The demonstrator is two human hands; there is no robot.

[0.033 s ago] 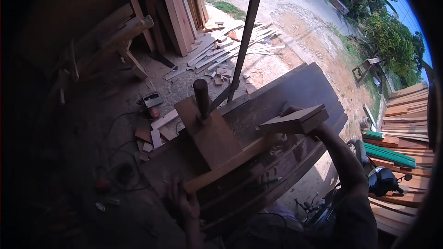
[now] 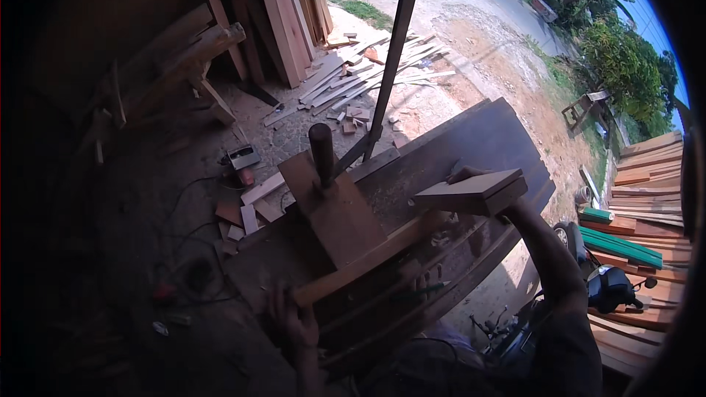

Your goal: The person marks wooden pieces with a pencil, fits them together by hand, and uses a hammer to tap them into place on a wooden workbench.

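In my right hand [image 2: 465, 174] is a thick wooden block [image 2: 467, 192], which looks like two boards stacked together, raised above the dark workbench [image 2: 485, 136]. Fingers show behind its far edge; the rest of the grip is hidden. My left hand [image 2: 294, 323], in deep shade, lies beside the near left end of a long pale wooden strip [image 2: 360, 270]. Its fingers are apart and at or against the strip's end. Over the strip's far side sits a flat wooden board [image 2: 342, 231] with an upright round wooden peg [image 2: 321, 154].
A slanting dark post [image 2: 393, 59] rises behind the bench. Offcuts [image 2: 360, 77] litter the ground beyond it. A power tool [image 2: 241, 162] with a cord lies at the left. Planks [image 2: 272, 15] stand upright at the back; a motorcycle [image 2: 610, 287] is at the right.
The wooden block in my right hand has shifted very slightly to the right and tilted a little. My left hand stays in place.
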